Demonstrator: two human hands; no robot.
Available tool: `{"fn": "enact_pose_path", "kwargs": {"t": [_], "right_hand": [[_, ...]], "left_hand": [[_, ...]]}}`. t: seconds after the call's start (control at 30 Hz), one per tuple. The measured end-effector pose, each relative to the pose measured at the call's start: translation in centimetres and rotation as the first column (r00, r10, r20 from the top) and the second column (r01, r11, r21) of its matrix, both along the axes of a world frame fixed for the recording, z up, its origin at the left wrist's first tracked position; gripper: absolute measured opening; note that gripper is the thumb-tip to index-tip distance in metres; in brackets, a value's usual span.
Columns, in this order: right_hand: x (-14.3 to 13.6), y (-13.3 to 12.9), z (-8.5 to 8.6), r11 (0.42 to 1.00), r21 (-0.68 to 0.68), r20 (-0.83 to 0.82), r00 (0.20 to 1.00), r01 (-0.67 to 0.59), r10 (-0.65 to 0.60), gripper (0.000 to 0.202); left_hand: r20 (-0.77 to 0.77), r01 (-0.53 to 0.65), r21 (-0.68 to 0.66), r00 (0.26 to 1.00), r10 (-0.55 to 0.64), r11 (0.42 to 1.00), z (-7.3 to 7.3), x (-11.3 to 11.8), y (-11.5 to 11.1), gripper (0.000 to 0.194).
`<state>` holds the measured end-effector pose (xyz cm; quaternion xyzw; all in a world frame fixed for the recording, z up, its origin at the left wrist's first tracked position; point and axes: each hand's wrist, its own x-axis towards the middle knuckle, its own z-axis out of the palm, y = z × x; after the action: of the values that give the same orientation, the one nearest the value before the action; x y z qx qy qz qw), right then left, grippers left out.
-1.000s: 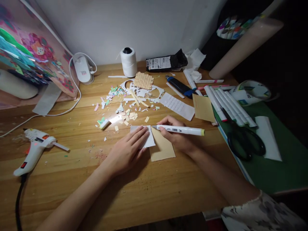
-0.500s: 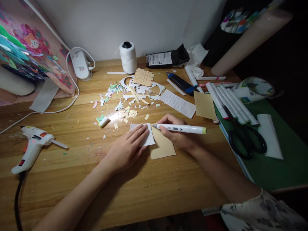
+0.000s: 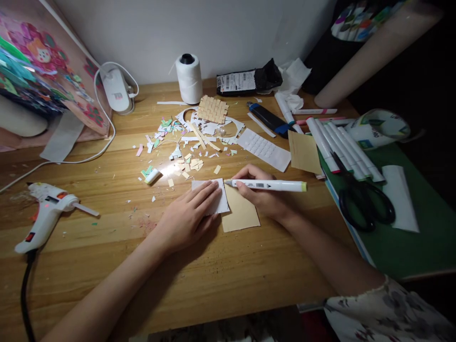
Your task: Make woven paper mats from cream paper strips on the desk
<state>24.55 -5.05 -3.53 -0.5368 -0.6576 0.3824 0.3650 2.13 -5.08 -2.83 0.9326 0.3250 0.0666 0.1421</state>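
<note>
My left hand point(image 3: 190, 211) lies flat with its fingers stretched over a small white card point(image 3: 220, 202), pressing it down. Partly under that card is a tan piece of cardstock point(image 3: 242, 216) on the wooden table. My right hand point(image 3: 261, 192) is closed around a white marker point(image 3: 285, 185) with a pale yellow end. Its tip touches or hovers just over the card's right edge, near the upper corner; I cannot tell which. The marker lies almost level, pointing left.
Paper scraps point(image 3: 192, 164), a woven tan square point(image 3: 213, 109) and a thread spool point(image 3: 188, 78) lie beyond my hands. A glue gun point(image 3: 50, 216) rests at left. Black scissors point(image 3: 356, 199), several markers point(image 3: 344, 147) and a blue-black cutter point(image 3: 269, 118) are at right.
The whole view has shifted slightly. My left hand stays on the white card, and the marker in my right hand sits at nearly the same spot along its edge.
</note>
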Motion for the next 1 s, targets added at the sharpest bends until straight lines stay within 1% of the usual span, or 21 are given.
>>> {"fn": "enact_pose_path", "kwargs": {"t": [0.1, 0.33, 0.53, 0.7, 0.87, 1.0], "right_hand": [[-0.09, 0.01, 0.12, 1.000, 0.007, 0.007, 1.000, 0.020, -0.020, 0.014], [0.06, -0.02, 0.30, 1.000, -0.012, 0.014, 1.000, -0.018, 0.018, 0.015], [-0.08, 0.09, -0.09, 0.999, -0.002, -0.009, 0.999, 0.036, -0.036, 0.016], [0.06, 0.06, -0.25, 1.000, -0.024, -0.018, 1.000, -0.019, 0.019, 0.013], [0.04, 0.09, -0.29, 1.000, -0.009, -0.041, 0.999, 0.012, -0.012, 0.014], [0.31, 0.14, -0.26, 0.998, -0.039, -0.038, 0.998, -0.052, 0.051, 0.013]], "left_hand": [[-0.015, 0.003, 0.001, 1.000, -0.003, 1.000, 0.23, 0.15, 0.11, 0.051], [-0.012, 0.004, -0.037, 1.000, -0.005, 0.999, 0.44, 0.17, 0.18, 0.053], [-0.017, 0.007, -0.052, 1.000, -0.008, 0.999, 0.53, 0.28, 0.37, 0.052], [-0.025, 0.003, -0.046, 1.000, -0.004, 0.999, 0.66, 0.39, 0.37, 0.053], [-0.048, 0.006, -0.033, 0.999, -0.007, 0.999, 0.59, 0.34, 0.39, 0.053], [-0.047, 0.004, -0.039, 0.999, -0.006, 0.999, 0.47, 0.28, 0.38, 0.053]]}}
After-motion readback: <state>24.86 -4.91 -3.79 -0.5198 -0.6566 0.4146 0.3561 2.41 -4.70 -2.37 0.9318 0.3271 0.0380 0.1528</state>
